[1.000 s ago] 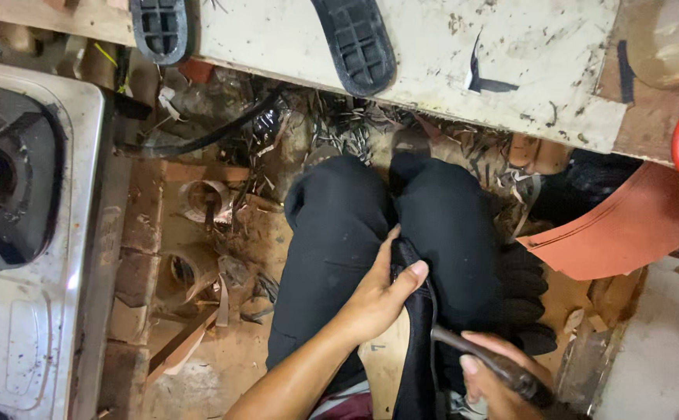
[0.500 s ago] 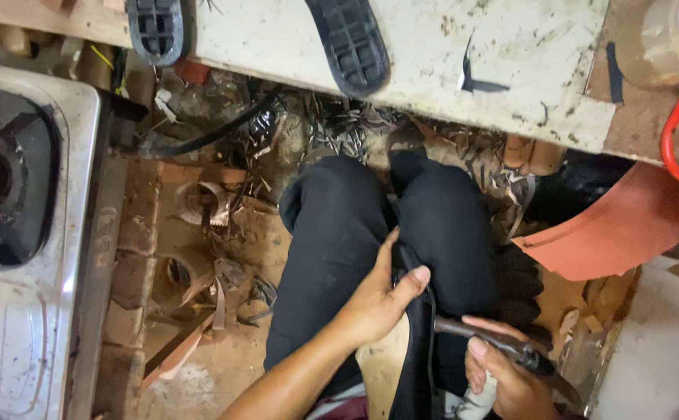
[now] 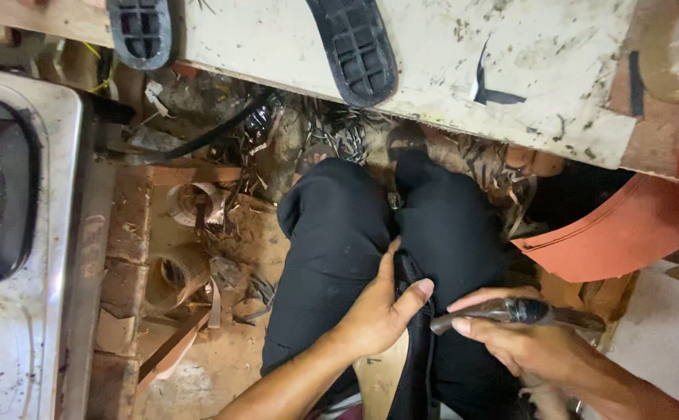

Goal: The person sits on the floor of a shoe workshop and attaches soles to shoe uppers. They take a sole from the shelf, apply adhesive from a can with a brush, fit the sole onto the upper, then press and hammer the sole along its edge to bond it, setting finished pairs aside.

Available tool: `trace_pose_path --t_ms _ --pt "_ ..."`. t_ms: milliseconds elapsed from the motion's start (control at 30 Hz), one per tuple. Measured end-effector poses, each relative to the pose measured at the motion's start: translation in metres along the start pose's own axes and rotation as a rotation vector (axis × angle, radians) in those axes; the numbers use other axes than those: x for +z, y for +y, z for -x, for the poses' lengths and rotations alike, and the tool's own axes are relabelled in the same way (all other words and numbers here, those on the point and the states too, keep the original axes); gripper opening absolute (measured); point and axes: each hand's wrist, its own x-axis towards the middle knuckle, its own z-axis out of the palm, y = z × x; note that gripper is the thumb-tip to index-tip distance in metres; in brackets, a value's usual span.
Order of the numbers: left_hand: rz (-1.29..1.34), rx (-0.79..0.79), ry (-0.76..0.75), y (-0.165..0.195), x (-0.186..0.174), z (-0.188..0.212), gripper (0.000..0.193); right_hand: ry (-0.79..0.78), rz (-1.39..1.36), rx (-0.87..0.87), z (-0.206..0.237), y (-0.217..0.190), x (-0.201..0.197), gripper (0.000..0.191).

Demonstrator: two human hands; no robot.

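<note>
The left hand (image 3: 374,311) is curled about the upper edge of a black shoe (image 3: 413,365) that stands on edge between the knees — thumb out to the right across the black upper, fingers wrapped round the far side, so the grip is closed and firm. The shoe's pale insole (image 3: 378,377) shows just below the wrist. The right hand (image 3: 534,350) is closed round the handle of a dark metal tool (image 3: 510,311), which lies nearly level; its grey tip points left and ends close to the left thumb, at the shoe's edge. Whether the tip touches the shoe cannot be told.

Both hands work over the lap, on black trousers (image 3: 339,241). Ahead runs a stained white bench (image 3: 464,47) with two black soles (image 3: 355,47) lying tread-up on it. Under the bench the floor is thick with scraps and trimmings (image 3: 331,128) — rolls of tape or strip (image 3: 172,276) lie to the left. A steel stove (image 3: 20,257) stands at far left, an orange sheet (image 3: 627,233) at right.
</note>
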Motion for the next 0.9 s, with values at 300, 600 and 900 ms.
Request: trace_pose_path --t_ms 300,600,900 --pt "0.069 0.033 -0.009 0.002 -0.002 0.005 0.089 0.102 -0.889 -0.350 -0.001 0.046 0.043 0.039" --pt "0.025 0.054 -0.039 0.007 -0.009 0.002 0.123 0.233 -0.448 -0.278 -0.010 0.007 0.024 0.035" --pt "-0.014 -0.029 -0.081 0.002 -0.013 0.004 0.128 0.195 -0.214 -0.276 -0.025 -0.032 0.024 0.040"
